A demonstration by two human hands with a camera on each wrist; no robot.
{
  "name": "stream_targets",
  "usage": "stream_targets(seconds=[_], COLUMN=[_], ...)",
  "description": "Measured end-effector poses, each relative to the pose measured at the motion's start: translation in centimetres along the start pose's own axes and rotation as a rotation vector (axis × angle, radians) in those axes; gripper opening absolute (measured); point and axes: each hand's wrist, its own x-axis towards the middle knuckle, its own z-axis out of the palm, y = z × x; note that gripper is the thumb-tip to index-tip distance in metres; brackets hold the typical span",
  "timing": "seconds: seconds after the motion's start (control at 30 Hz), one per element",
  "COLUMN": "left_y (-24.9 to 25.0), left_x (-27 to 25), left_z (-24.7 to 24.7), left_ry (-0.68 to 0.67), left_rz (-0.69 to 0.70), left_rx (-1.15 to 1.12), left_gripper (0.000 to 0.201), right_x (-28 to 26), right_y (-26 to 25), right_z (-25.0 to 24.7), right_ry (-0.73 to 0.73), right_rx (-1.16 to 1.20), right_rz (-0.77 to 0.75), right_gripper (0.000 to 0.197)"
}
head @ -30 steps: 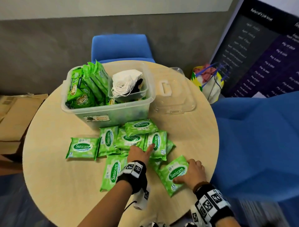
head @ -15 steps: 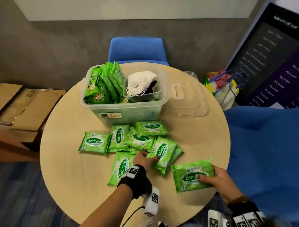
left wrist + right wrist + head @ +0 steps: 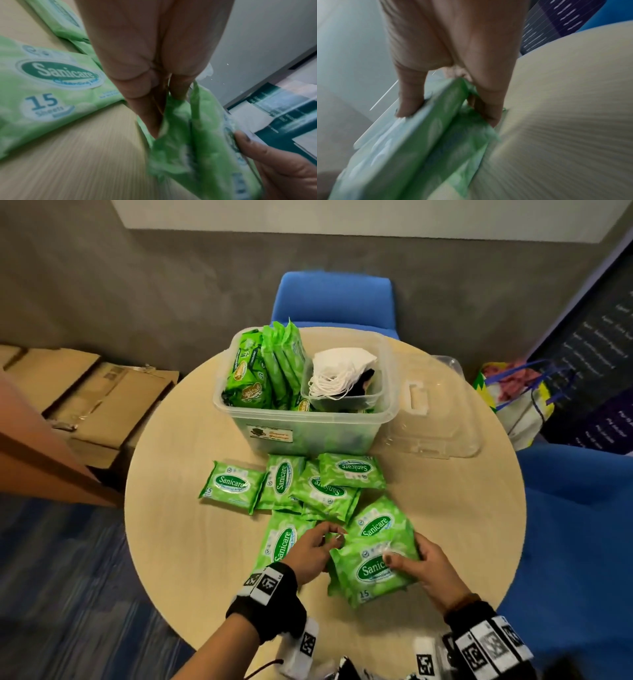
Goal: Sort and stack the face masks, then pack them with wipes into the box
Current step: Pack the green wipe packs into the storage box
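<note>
A green Sanicare wipes pack point(image 3: 375, 571) lies atop another at the tabletop's point(image 3: 191, 542) six o'clock, long axis running seven to one o'clock. The right hand point(image 3: 428, 573) pinches its right edge; the left hand's point(image 3: 310, 553) fingers point(image 3: 149, 108) curl on the left end. The box point(image 3: 308, 433) sits at twelve.

The right hand point(image 3: 453, 65) grips two soft green plastic wipe packs point(image 3: 423, 146) stacked together, thumb on top, fingers beneath, above the pale wood-grain table point(image 3: 565, 121).

Green wipes packs point(image 3: 375, 568) strewn before box point(image 3: 310, 433) holding masks point(image 3: 339, 371).
</note>
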Motion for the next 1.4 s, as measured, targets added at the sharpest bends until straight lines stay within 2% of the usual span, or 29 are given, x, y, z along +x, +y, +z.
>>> stream_targets(seconds=[0.1,0.17,0.23,0.3,0.33,0.4,0.47,0.5,0.57,0.6,0.67,0.7,0.73,0.8,0.97,1.0,1.07,1.1,1.13,1.17,1.23,1.27,1.33,1.4], left_y=[0.4,0.2,-0.6,-1.9,-2.6,-3.4,-4.2,-4.5,-5.1,-5.3,-5.3,-4.8,-4.5,-3.8,-2.8,-2.5,-1.2,-0.4,0.6,1.6,4.2,5.6,8.8,12.2], left_x=[-0.8,-1.2,-1.0,-1.3,-1.5,-2.0,-2.0,-1.9,-2.0,-2.1,-2.6,-3.1,-3.6,-4.7,-6.2,-6.5,-7.0,-7.4,-7.9,-8.4,-9.4,-9.7,-9.7,-9.2], left_z=[-1.1,-2.6,-4.9,-7.5,-8.5,-9.3,-9.1,-8.8,-8.6,-8.5,-8.6,-8.5,-8.4,-8.4,-8.8,-8.7,-8.6,-8.7,-8.8,-9.0,-9.1,-8.9,-8.7,-9.0], left_ry=[0.006,0.122,0.391,0.609,0.631,0.510,0.409,0.384,0.374,0.382,0.372,0.339,0.285,0.228,0.244,0.263,0.305,0.323,0.331,0.324,0.282,0.279,0.354,0.507], left_rz=[-0.091,-0.068,-0.034,-0.127,-0.224,-0.420,-0.472,-0.457,-0.403,-0.348,-0.194,-0.099,-0.010,0.095,0.132,0.127,0.133,0.159,0.202,0.250,0.300,0.317,0.396,0.491], left_rx=[-0.146,-0.118,0.198,0.552,0.642,0.679,0.644,0.643,0.650,0.641,0.503,0.354,0.196,0.026,-0.213,-0.246,-0.295,-0.297,-0.280,-0.273,-0.285,-0.267,-0.176,-0.089], left_gripper=[0.023,0.023,0.025,0.046,0.059,0.079,0.075,0.066,0.051,0.049,0.044,0.038,0.029,0.022,0.030,0.027,0.020,0.021,0.020,0.028,0.078,0.091,0.098,0.094], right_x=[0.7,1.3,1.7,2.2,2.2,2.5,2.8,2.9,3.1,3.2,3.6,4.0,4.4,5.0,5.1,5.1,5.0,5.0,5.1,5.2,5.8,5.7,6.0,6.7], right_y=[-0.4,-0.3,-0.1,0.1,0.1,0.1,0.0,-0.3,-0.9,-1.1,-1.5,-1.5,-1.6,-1.9,-2.6,-2.5,-3.1,-3.6,-4.1,-4.8,-6.8,-8.2,-11.3,-14.4], right_z=[0.7,1.0,1.2,1.3,1.5,1.8,2.3,2.6,3.6,4.1,5.2,5.7,6.1,6.6,8.0,8.2,8.8,9.2,9.5,9.7,10.5,11.2,12.8,14.4], right_ry=[0.017,0.044,0.083,0.077,0.075,0.052,-0.002,-0.028,-0.090,-0.123,-0.168,-0.170,-0.160,-0.175,-0.230,-0.231,-0.231,-0.237,-0.241,-0.236,-0.223,-0.253,-0.304,-0.338], right_rx=[-0.007,-0.003,-0.009,-0.016,-0.019,-0.022,-0.051,-0.072,-0.075,-0.073,-0.113,-0.137,-0.171,-0.193,0.040,0.108,0.230,0.297,0.364,0.400,0.447,0.465,0.479,0.485], right_rz=[-0.027,-0.005,0.009,0.025,0.031,0.034,0.039,0.049,0.063,0.064,0.067,0.066,0.062,0.083,0.241,0.253,0.257,0.248,0.235,0.220,0.170,0.135,0.062,-0.026], right_gripper=[0.091,0.083,0.085,0.101,0.109,0.112,0.108,0.100,0.068,0.064,0.087,0.100,0.105,0.100,0.079,0.082,0.112,0.120,0.119,0.115,0.114,0.115,0.109,0.095])
